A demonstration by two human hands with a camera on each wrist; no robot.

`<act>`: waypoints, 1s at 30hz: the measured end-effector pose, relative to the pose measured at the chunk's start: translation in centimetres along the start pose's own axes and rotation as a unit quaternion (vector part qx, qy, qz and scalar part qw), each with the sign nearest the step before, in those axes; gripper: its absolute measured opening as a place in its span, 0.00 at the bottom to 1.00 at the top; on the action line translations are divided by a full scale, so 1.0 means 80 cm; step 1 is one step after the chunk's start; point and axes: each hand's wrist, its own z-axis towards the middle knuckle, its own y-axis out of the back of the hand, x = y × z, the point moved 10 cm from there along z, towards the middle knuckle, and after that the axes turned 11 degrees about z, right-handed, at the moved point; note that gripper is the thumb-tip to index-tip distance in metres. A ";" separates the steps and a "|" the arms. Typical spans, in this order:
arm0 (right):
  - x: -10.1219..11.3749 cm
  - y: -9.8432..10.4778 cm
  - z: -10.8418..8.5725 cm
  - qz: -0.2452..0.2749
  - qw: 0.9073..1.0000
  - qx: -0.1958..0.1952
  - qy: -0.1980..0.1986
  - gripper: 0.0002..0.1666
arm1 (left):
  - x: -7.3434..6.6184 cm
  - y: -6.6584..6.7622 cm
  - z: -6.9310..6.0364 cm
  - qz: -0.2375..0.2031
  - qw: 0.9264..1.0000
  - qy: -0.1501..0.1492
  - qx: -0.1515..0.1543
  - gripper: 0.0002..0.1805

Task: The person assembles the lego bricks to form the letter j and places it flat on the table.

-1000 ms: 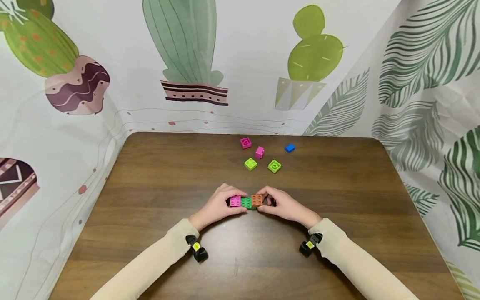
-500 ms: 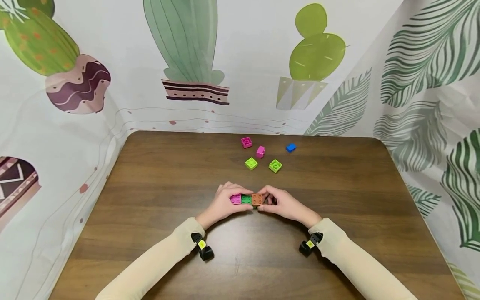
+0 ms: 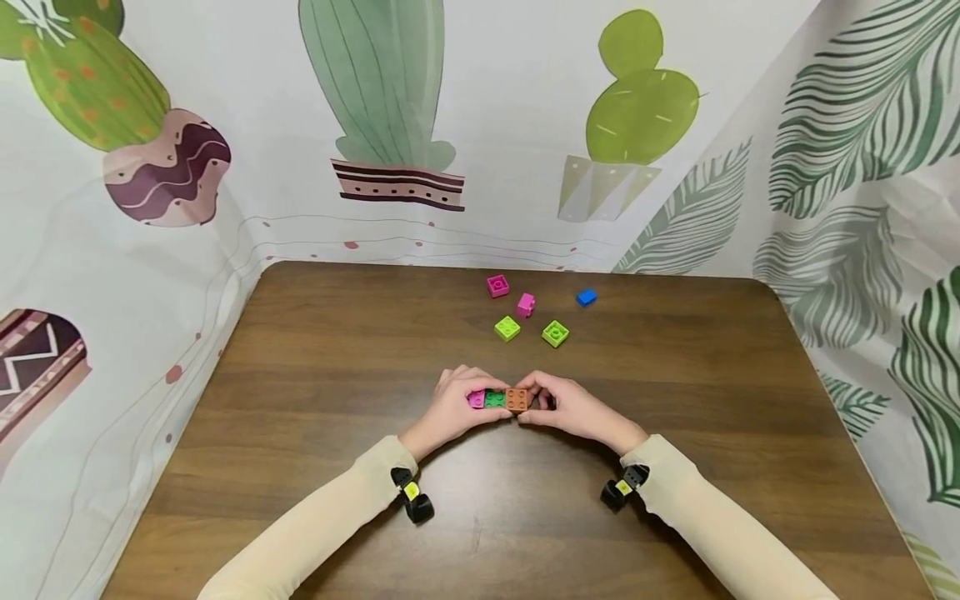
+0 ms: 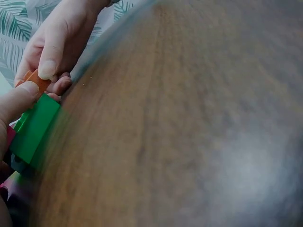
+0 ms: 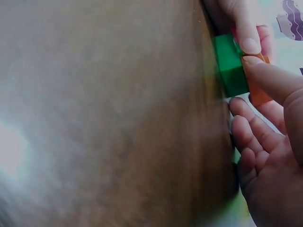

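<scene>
A short row of building bricks lies between the two hands in the head view: a pink brick point(image 3: 476, 401), a green brick point(image 3: 494, 399) and an orange brick point(image 3: 516, 401). My left hand point(image 3: 455, 406) grips the row from the left, thumb in front and fingers behind, its tips reaching the orange brick. From the right, my right hand point(image 3: 570, 408) pinches the orange brick. Both wrist views show a larger green block point(image 4: 37, 130) under the orange brick, which sits on its end. Both thumbs meet on the orange brick's side. Fingers cover part of the pink brick.
Farther back on the wooden table point(image 3: 337, 333) lie loose bricks: two pink ones, one of them a square brick point(image 3: 498, 286), a lime brick point(image 3: 507, 328), an upturned lime brick point(image 3: 555, 333) and a blue brick point(image 3: 587, 297). A patterned cloth point(image 3: 510, 167) hangs behind.
My left hand has slid right along the row, covering more of the pink brick and bringing its tips to the orange one. My right hand keeps its hold. The head view has shifted slightly.
</scene>
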 end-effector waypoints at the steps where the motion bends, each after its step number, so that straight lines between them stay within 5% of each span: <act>1: 0.001 0.001 0.000 -0.002 1.000 0.004 0.001 0.21 | -0.001 0.000 0.000 -0.001 1.000 -0.001 0.001 0.22; 14: 0.005 0.026 -0.004 0.010 0.999 0.024 0.024 0.16 | -0.002 0.002 0.000 0.002 1.000 0.006 0.004 0.21; 21: 0.014 0.065 0.000 -0.072 0.995 -0.047 0.043 0.14 | -0.001 0.001 -0.001 0.011 1.000 0.003 -0.001 0.21; 30: 0.026 0.113 0.016 -0.174 0.975 -0.124 0.056 0.19 | -0.001 0.001 -0.002 0.012 1.000 0.002 -0.001 0.21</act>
